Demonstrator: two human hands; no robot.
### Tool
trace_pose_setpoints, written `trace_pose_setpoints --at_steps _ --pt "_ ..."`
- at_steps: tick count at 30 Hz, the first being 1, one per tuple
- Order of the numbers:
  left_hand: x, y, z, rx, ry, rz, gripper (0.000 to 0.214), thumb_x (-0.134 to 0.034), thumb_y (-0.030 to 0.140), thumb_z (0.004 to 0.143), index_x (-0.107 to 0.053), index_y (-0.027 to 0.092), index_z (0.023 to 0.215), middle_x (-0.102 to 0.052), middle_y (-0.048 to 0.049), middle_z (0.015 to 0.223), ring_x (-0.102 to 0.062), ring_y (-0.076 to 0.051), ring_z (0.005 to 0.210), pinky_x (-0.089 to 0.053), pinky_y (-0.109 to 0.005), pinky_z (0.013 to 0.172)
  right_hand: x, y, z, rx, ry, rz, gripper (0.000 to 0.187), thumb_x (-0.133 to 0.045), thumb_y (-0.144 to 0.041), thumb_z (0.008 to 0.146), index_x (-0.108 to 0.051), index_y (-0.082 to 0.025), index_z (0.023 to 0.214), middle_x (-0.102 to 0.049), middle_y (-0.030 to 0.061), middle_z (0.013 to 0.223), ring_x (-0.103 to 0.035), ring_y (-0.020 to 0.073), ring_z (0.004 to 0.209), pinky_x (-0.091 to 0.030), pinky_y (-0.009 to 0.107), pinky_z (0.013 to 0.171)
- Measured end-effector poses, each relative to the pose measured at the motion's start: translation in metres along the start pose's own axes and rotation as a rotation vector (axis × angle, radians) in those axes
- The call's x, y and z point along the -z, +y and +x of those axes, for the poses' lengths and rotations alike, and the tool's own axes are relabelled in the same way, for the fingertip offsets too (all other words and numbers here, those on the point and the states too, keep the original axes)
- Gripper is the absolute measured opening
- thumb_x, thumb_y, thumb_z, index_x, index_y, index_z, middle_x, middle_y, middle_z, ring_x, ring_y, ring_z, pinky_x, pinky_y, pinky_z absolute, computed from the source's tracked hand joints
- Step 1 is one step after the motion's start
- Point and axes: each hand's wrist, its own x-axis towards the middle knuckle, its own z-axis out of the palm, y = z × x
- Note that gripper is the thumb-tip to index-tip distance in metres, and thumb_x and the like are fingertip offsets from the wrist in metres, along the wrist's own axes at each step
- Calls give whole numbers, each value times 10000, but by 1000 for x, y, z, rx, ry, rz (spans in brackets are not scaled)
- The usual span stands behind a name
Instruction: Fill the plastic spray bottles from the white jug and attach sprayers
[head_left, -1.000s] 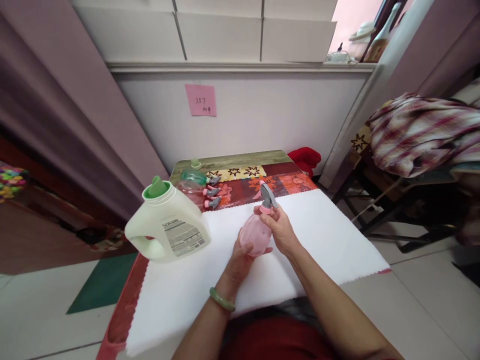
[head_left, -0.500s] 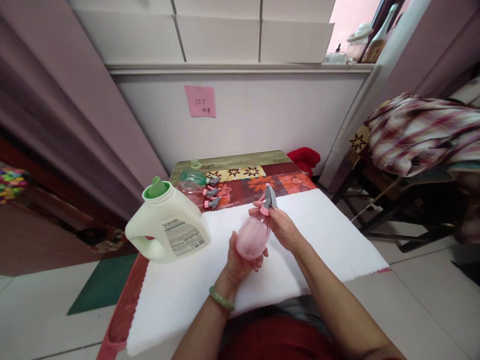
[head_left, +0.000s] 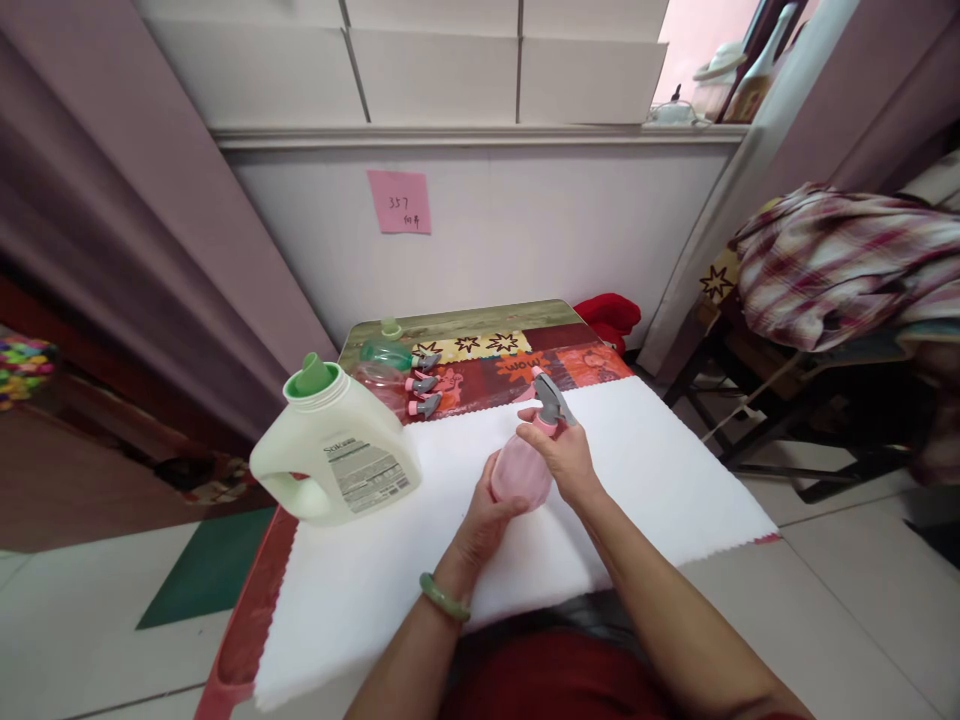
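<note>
A pink spray bottle point(head_left: 521, 475) is held above the white cloth, tilted a little to the right, with a whitish-pink content. My left hand point(head_left: 484, 520) wraps round the lower part of its body, a green bangle on that wrist. My right hand point(head_left: 562, 455) closes round the neck, its fingers at the pink collar beneath the grey spray head point(head_left: 551, 397). To the left stands a large whitish jug point(head_left: 345, 440) with a green spout in its open mouth. Behind it lie a green spray bottle point(head_left: 386, 355) and two pink spray bottles point(head_left: 382, 380) on their sides.
The white cloth point(head_left: 637, 480) covers the near part of a patterned table point(head_left: 570, 340). A green cap point(head_left: 391, 328) sits near the back left corner. A white wall with a pink note point(head_left: 399, 202) rises behind. On the right, plaid fabric point(head_left: 840, 270) lies over a dark stool.
Both hands and the spray bottle have shifted slightly right. My right fingers have moved round the pink collar, and my left hand has turned on the bottle's body.
</note>
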Motion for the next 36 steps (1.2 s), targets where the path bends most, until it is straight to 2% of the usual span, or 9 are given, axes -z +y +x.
trace_pose_setpoints --at_steps 3,7,11,14,17,20,25,31,36 --pt "2 -4 2 -20 38 11 873 -963 235 542 -587 250 1331 -635 -118 1314 -582 -323 1218 -449 -475 1034 0 0 0 3 -84 24 464 -782 -586 753 -714 -208 1014 -763 93 1063 -688 274 981 -520 413 896" --pt "2 -5 3 -54 81 -1 968 -979 179 500 -555 284 1364 -601 -92 1394 -555 -303 1280 -401 -426 1094 1 5 1 34 -44 35 447 -720 -610 820 -735 -192 978 -760 85 1038 -680 264 987 -502 406 928" --pt "0 2 3 -28 73 -73 798 -857 510 729 -538 268 1419 -558 -120 1484 -527 -309 1341 -448 -422 1067 1 7 3 38 -50 124 419 -699 -614 845 -706 -205 933 -758 74 968 -689 253 969 -511 409 943" --pt "3 7 3 159 -26 -144 816 -500 791 865 -571 184 1407 -635 -202 1379 -663 -350 1156 -574 -466 841 3 5 3 64 -146 179 371 -670 -590 888 -691 -227 963 -747 61 981 -692 250 1003 -511 423 978" --pt "8 8 4 352 -144 -188 1010 -379 890 818 -642 37 1290 -731 -284 1076 -731 -306 722 -534 -357 512 5 0 1 102 -252 165 358 -654 -591 901 -689 -243 981 -733 59 1029 -684 265 1065 -517 432 989" --pt "11 7 4 349 -143 -229 961 -414 875 821 -677 42 1222 -749 -224 887 -653 -185 539 -409 -239 421 5 -3 -2 97 -281 80 400 -631 -633 896 -705 -253 999 -725 73 1091 -682 280 1042 -556 421 891" --pt "10 10 2 271 -80 -276 791 -602 772 819 -663 128 1275 -757 -182 1006 -707 -216 768 -482 -251 569 4 -6 -7 45 -271 7 464 -564 -665 918 -707 -265 1104 -720 91 1135 -677 241 763 -565 396 646" --pt "8 10 1 177 -9 -292 702 -763 649 774 -662 157 1265 -746 -155 1103 -700 -231 843 -524 -314 699 -1 -9 -9 191 -210 -36 406 -571 -606 946 -689 -228 1037 -759 99 1085 -680 282 1031 -520 450 950" --pt "5 11 0 150 15 -302 627 -687 582 860 -656 110 1272 -751 -167 1042 -698 -238 768 -522 -334 660 -7 -7 -9 143 -226 -30 481 -682 -591 866 -645 -238 1190 -720 113 1194 -617 321 1212 -467 495 1067"
